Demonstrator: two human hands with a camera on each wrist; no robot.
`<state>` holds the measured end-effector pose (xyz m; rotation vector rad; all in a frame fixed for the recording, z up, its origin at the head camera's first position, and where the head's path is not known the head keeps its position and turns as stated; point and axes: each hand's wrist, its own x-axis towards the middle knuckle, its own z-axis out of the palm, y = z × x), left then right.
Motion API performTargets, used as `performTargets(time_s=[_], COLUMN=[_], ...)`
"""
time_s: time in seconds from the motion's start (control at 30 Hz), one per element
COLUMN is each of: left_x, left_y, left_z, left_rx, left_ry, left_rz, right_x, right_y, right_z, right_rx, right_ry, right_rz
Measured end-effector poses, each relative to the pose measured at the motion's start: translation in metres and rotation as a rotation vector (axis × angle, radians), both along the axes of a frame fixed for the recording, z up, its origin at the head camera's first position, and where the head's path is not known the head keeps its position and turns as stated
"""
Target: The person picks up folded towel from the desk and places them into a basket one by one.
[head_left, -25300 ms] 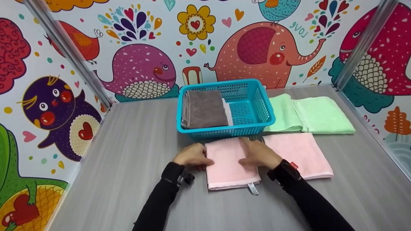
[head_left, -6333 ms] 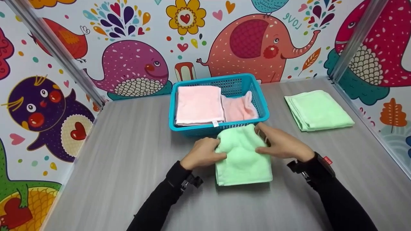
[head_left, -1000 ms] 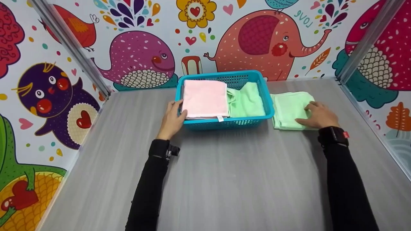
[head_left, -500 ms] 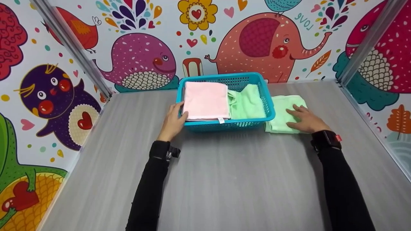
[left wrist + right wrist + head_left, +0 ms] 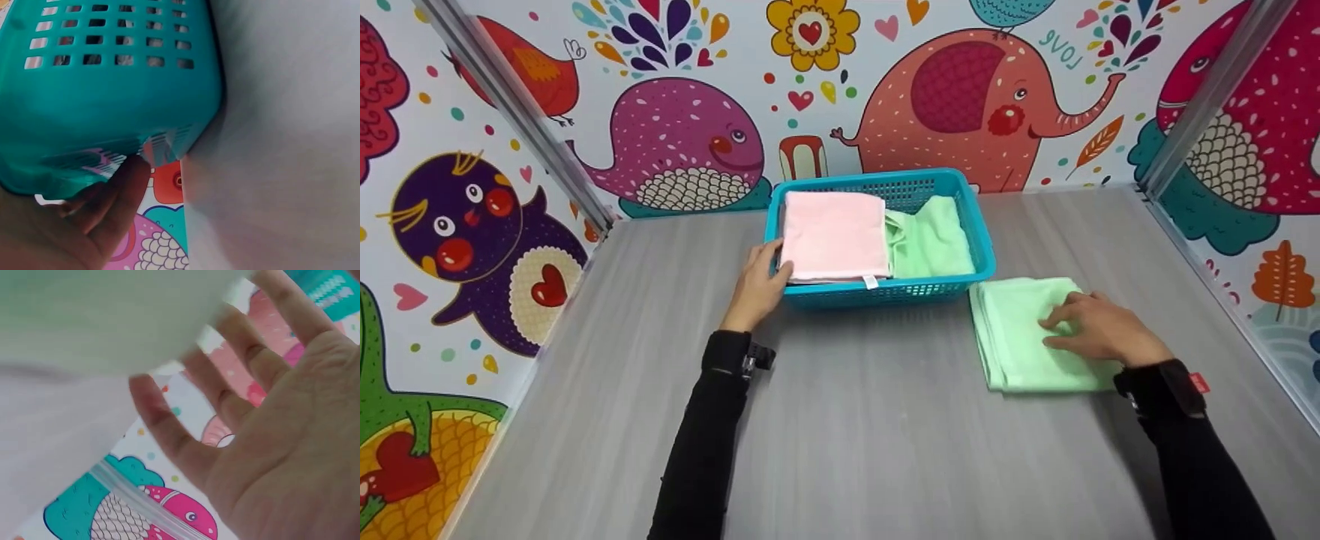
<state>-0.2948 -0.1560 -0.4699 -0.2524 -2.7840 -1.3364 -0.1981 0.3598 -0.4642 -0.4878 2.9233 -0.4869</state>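
A teal plastic basket (image 5: 979, 241) stands at the back middle of the grey table, holding a folded pink towel (image 5: 834, 234) on the left and a green towel (image 5: 930, 240) on the right. My left hand (image 5: 757, 281) rests against the basket's left front corner, fingers on its wall (image 5: 107, 101). A folded green towel (image 5: 1020, 337) lies on the table right of the basket, nearer me. My right hand (image 5: 1091, 330) lies flat on it with fingers spread (image 5: 225, 382).
Cartoon-patterned walls with metal posts (image 5: 517, 112) enclose the table on the left, back and right. The grey tabletop (image 5: 870, 420) stretches bare in front of the basket toward me.
My right hand has slid the folded green towel from beside the basket's right wall toward me and slightly rightward. The left hand has stayed on the basket's corner.
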Motion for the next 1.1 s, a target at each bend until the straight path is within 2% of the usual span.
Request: performTargets(time_s=[0.13,0.4,0.57,0.9,1.0,1.1], left_x=[-0.001,-0.001,0.000,0.002,0.005,0.010], left_y=[-0.001,0.000,0.000,-0.003,-0.003,-0.002], left_z=[0.001,0.000,0.001,0.005,0.011,0.022], left_rx=[0.001,0.007,0.006,-0.005,-0.065,-0.138], left_ry=[-0.007,-0.027,-0.009,-0.039,-0.022,0.080], left_rz=[0.002,-0.013,-0.006,-0.025,0.010,0.125], right_x=[0.013,0.016,0.014,0.004,0.002,0.002], right_y=[0.002,-0.008,-0.039,-0.127,-0.144,-0.152], right_z=[0.003,0.003,0.003,-0.006,-0.009,-0.010], right_rx=[-0.064,-0.110,-0.113,-0.117,-0.121,-0.118], right_ry=[-0.001,-0.053,-0.054,0.005,0.015,0.026], right_rz=[0.056,0.123,0.214,0.394,0.436,0.446])
